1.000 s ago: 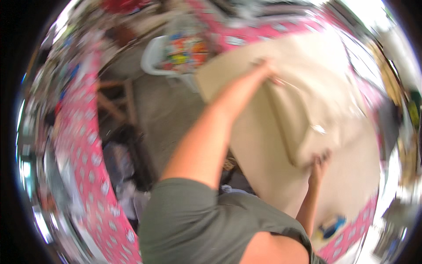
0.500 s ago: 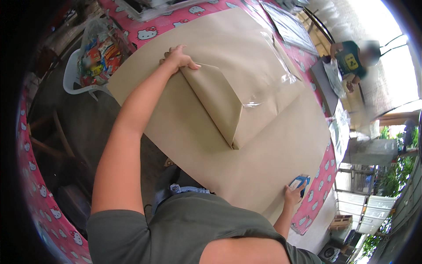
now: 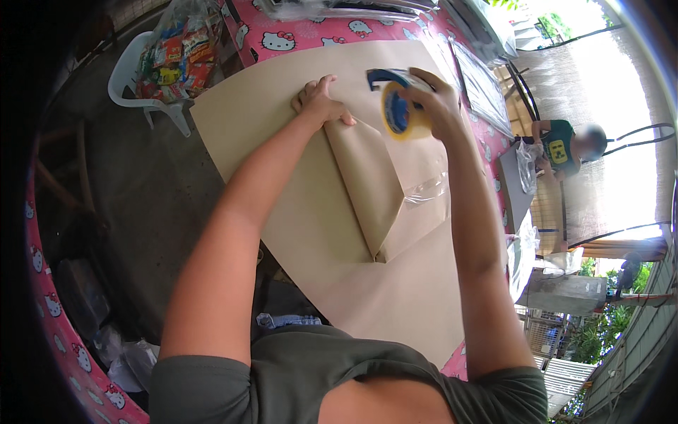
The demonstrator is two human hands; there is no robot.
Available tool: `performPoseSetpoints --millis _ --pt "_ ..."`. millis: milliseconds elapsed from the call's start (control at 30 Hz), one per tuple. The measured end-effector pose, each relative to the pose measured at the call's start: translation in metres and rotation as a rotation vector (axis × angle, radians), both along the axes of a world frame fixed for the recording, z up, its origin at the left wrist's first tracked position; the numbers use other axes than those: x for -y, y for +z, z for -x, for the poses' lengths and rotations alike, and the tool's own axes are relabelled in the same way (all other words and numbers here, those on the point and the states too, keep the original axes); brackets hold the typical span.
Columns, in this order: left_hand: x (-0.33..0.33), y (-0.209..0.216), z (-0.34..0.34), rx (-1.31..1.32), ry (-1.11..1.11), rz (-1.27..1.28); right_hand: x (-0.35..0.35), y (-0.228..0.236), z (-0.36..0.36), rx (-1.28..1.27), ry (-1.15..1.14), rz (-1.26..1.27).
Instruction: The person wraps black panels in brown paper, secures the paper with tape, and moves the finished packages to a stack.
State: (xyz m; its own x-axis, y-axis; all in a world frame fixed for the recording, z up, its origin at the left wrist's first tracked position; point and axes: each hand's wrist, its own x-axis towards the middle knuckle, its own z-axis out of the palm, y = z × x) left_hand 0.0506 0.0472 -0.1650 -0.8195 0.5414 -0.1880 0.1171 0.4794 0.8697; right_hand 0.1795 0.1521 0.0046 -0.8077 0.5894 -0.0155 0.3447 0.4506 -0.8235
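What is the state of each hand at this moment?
Left hand: open, resting on the folded brown paper.
Right hand: closed, holding the tape dispenser.

The paper [image 3: 385, 300] is tan, the tape roll [image 3: 415, 124] yellow.

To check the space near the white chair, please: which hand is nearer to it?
Left: the left hand is on the brown paper, right of the white chair; the right hand, gripping the tape dispenser, is farther right.
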Motion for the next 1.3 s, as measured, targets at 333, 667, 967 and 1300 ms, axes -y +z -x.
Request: performPoseSetpoints --millis 333,667,967,1300 --pt "0.006 0.004 -0.001 0.033 -0.043 0.123 0.007 -0.013 -0.069 0.465 0.124 0.089" --pt "-0.009 0.046 -0.028 -0.711 -0.471 0.296 0.013 0.029 -0.136 1.204 0.403 0.126" --pt "-0.009 0.003 -0.043 -0.837 -0.449 0.301 -0.028 -0.033 -0.295 1.62 -0.05 -0.128" --pt "-0.023 0.022 -0.017 -0.716 -0.599 0.329 0.119 -0.157 -0.509 0.984 -1.088 -0.746"
